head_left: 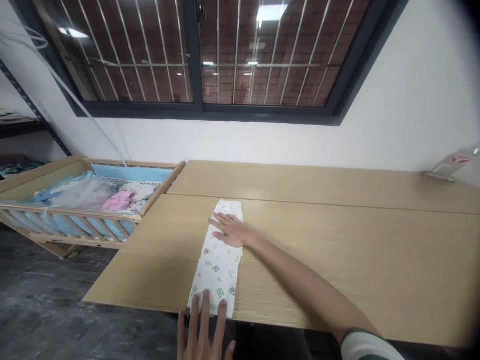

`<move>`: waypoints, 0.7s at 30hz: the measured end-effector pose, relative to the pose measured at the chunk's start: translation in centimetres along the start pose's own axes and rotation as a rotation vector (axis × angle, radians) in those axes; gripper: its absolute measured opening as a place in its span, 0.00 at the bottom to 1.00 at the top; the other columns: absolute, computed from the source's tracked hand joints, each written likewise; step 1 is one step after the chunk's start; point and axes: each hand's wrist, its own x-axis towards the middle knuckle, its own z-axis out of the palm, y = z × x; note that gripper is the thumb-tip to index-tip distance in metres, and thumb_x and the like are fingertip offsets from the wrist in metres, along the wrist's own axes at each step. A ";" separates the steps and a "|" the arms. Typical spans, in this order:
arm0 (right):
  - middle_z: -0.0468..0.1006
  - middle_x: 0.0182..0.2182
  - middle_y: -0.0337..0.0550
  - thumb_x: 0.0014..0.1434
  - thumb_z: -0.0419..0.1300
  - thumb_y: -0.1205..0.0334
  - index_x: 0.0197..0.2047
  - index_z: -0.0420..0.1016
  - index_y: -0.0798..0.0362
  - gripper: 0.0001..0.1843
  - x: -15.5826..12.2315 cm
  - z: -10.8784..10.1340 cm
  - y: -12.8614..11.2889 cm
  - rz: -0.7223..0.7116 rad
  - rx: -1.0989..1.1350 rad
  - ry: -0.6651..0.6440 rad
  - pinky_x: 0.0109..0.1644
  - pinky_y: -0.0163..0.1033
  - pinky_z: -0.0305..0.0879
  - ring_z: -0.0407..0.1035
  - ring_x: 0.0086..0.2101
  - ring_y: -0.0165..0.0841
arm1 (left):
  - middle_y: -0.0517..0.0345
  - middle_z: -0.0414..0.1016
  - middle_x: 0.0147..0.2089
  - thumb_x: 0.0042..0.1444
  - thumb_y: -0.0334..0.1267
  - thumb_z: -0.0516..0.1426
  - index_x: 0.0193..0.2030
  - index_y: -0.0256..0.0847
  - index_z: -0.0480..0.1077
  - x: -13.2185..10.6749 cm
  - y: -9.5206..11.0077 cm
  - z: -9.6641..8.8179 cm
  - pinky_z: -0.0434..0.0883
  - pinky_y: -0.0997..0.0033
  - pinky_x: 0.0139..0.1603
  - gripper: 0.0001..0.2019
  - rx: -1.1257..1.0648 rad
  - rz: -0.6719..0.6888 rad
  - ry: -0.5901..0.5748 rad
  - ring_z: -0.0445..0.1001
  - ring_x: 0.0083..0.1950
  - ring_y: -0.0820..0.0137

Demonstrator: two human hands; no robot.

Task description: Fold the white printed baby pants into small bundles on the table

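Observation:
A white cloth (221, 265) printed with small green and dark figures lies on the wooden table as a long, narrow folded strip. It runs from the table's front edge toward the back. My right hand (230, 231) rests flat on the far part of the cloth, fingers spread and pointing left. At the near end, my left hand (204, 332) is held palm down with its fingers stretched out. Its fingertips overlap the cloth's front end; whether they press on it I cannot tell. Neither hand grips anything.
The wooden table (337, 250) reaches right along the white wall. A wooden crib (150, 200) with blue lining and a pink cloth (119, 200) inside stands at the left. A barred window (198, 112) is above. A clear acrylic holder (450, 165) stands at the far right.

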 end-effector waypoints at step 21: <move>0.41 0.75 0.42 0.71 0.34 0.40 0.77 0.42 0.49 0.38 0.9 -2.4 8.9 0.123 -0.104 0.101 0.75 0.51 0.32 0.35 0.73 0.41 | 0.39 0.74 0.61 0.52 0.59 0.64 0.62 0.50 0.71 2.8 6.8 -0.1 0.58 0.25 0.63 0.33 -0.286 -0.196 -0.003 0.71 0.60 0.41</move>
